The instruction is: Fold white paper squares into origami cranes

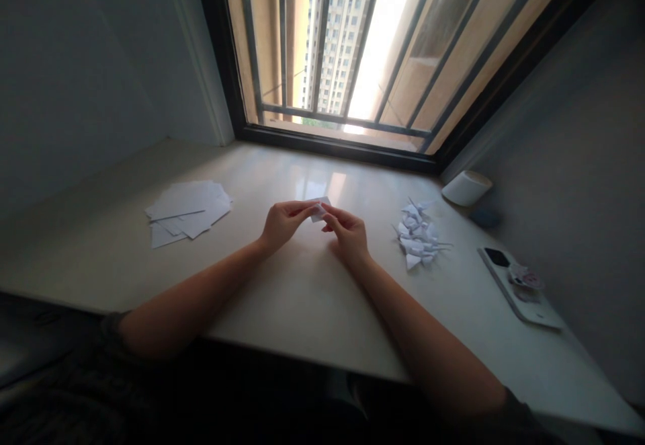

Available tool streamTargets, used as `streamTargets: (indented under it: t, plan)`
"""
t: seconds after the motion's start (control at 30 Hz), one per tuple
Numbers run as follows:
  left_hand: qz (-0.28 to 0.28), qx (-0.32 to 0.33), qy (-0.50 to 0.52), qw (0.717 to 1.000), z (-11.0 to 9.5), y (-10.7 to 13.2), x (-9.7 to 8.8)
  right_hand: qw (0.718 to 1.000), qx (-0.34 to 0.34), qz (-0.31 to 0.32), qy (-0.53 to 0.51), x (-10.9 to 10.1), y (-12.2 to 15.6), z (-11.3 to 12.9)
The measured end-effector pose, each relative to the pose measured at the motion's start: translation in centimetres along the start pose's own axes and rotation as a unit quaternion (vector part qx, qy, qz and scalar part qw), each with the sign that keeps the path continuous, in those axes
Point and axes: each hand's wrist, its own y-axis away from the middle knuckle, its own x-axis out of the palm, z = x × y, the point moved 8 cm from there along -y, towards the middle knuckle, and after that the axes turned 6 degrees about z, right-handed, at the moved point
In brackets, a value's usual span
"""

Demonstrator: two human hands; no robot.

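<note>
A small piece of folded white paper (318,214) is held between both hands, a little above the middle of the white table. My left hand (285,222) pinches its left side, fingers closed. On the other side, my right hand (349,230) grips the paper between thumb and fingers. Part of the paper is hidden behind the fingertips, and its exact folded shape is too small to make out. To the left lies a loose stack of white paper sheets (189,206). On the right sits a pile of small folded paper figures (417,235) with pointed ends.
The white table (282,304) reaches back to a barred window (342,55). At the right wall stand a white cup-like object (466,188) and a dark item (485,217). A phone (539,312) with a round attachment lies near the right edge. Walls close in both sides.
</note>
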Motion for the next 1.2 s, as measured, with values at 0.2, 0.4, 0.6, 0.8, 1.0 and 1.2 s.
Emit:
streamTargets:
  t: [0.2,0.4,0.6,0.8,1.0,1.2]
  plan:
    - [-0.026,-0.025,0.076,0.996,0.6,-0.3,-0.2,0.999,-0.025,0.010,0.018,0.2,0.1,0.0]
    - [-0.038,-0.032,0.127,0.991,0.5,-0.3,-0.3,1.000,-0.005,-0.024,-0.012,-0.4,0.1,-0.1]
    - [-0.044,-0.069,0.191,0.978,1.2,-0.2,0.1,0.999,0.021,-0.032,-0.037,-0.5,0.1,-0.4]
    - [-0.033,-0.095,0.259,0.961,2.0,-0.2,0.7,0.998,0.027,-0.029,-0.046,-0.5,0.0,-0.7]
    - [-0.040,-0.117,0.207,0.970,2.1,0.0,0.3,0.997,0.025,-0.039,-0.057,-0.6,0.1,-0.6]
    - [-0.040,-0.136,0.223,0.964,2.3,0.0,0.4,0.998,0.027,-0.054,-0.030,-0.9,0.2,-0.4]
